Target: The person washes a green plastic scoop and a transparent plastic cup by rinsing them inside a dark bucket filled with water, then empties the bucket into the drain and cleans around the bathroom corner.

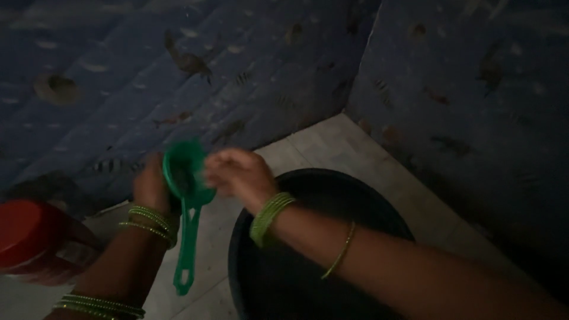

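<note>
A green plastic strainer (185, 195) with a long handle hangs tilted over the counter, its bowl up and its handle pointing down. My left hand (149, 186) grips the strainer from behind its bowl. My right hand (240, 173) is blurred beside the bowl's right edge, fingers curled against it; whether it holds anything is unclear. Both wrists carry green bangles. Below my right forearm sits a large dark round vessel (379, 204).
A red container (32, 243) stands at the lower left. Blue patterned tiled walls (249, 65) meet in a corner behind the pale counter (332, 145). The scene is dim.
</note>
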